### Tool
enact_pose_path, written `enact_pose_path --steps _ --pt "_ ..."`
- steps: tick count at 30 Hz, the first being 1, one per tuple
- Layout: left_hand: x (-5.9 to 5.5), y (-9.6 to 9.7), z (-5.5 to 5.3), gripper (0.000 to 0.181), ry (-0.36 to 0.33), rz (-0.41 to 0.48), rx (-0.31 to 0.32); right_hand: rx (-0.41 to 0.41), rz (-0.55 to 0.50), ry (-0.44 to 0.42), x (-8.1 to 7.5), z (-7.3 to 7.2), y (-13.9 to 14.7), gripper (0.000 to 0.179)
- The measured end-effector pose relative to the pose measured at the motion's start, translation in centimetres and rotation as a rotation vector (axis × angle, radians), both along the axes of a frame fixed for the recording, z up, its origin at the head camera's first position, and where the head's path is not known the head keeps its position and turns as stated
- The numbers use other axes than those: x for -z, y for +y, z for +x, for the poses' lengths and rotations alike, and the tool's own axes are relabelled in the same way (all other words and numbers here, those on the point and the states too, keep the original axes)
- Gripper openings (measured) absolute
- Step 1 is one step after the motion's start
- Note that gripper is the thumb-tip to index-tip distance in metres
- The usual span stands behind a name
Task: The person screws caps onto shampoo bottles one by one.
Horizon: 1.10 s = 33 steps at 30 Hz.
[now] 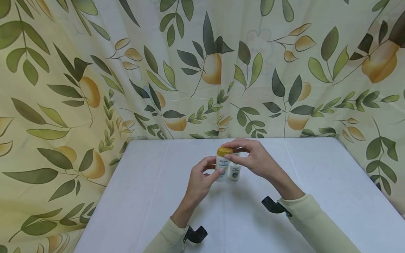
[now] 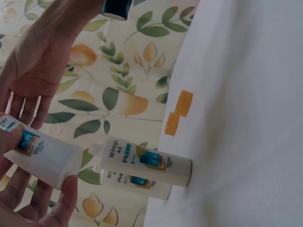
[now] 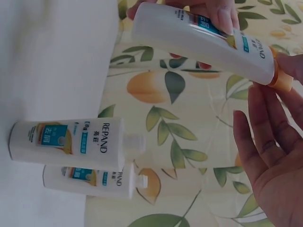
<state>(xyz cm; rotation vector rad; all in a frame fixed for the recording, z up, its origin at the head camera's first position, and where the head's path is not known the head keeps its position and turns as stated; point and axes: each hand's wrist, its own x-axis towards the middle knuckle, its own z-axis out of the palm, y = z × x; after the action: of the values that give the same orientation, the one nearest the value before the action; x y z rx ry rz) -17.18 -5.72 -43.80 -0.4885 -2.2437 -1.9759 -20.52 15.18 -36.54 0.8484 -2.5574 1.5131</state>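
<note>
1. Wraps the left hand (image 1: 200, 179) around a white bottle (image 1: 222, 163), with the thumb across its front and the fingers curled about its far side
2. Pinches the yellow cap (image 1: 224, 151) of this bottle between thumb and fingers of the right hand (image 1: 253, 160), at the bottle's upper end
3. Holds the bottle tilted and lifted over the white counter (image 1: 145, 196), with its base clear of the surface in both wrist views
4. Has both hands close together on this one bottle: left at 8 o'clock from it, right at 3 o'clock, in the head view
5. Shows a second white bottle (image 1: 235, 173) upright on the counter, at about 4 o'clock from the held one in the head view
6. Shows a third white bottle (image 3: 90, 182) upright just behind the second, at about 5 o'clock from it in the right wrist view, partly hidden; cannot tell whether touching
7. Narrows to a white neck at the top of each standing bottle
8. Shows two orange caps (image 2: 184, 103) lying close together on the counter, at about 1 o'clock from the standing bottles in the left wrist view
9. Wears pale green sleeves (image 1: 316, 225)
10. Backs the counter with a leaf-and-fruit curtain (image 1: 133, 116) at 12 o'clock
</note>
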Motion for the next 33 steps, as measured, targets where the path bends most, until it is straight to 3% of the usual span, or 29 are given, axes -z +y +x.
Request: enact_pose_path --steps 7,15,23,30,33 --pt "0.0 0.0 0.0 0.035 -0.034 0.007 0.013 -0.055 -0.014 0.024 0.1 -0.3 0.4 0.031" --pt "0.0 -0.2 -0.3 0.035 -0.036 0.0 0.009 -0.137 -0.037 -0.048 -0.2 -0.5 1.3 0.032" --pt "0.4 -0.4 -0.2 0.036 -0.035 -0.013 0.014 -0.097 -0.065 -0.047 0.4 -1.0 0.9 0.028" --pt "0.3 -0.3 0.0 0.035 -0.04 0.003 0.025 -0.1 -0.118 -0.132 1.0 -1.0 0.3 0.034" --pt "0.3 -0.3 -0.1 0.035 -0.043 0.019 0.029 -0.111 -0.129 -0.129 1.2 -0.9 0.1 0.039"
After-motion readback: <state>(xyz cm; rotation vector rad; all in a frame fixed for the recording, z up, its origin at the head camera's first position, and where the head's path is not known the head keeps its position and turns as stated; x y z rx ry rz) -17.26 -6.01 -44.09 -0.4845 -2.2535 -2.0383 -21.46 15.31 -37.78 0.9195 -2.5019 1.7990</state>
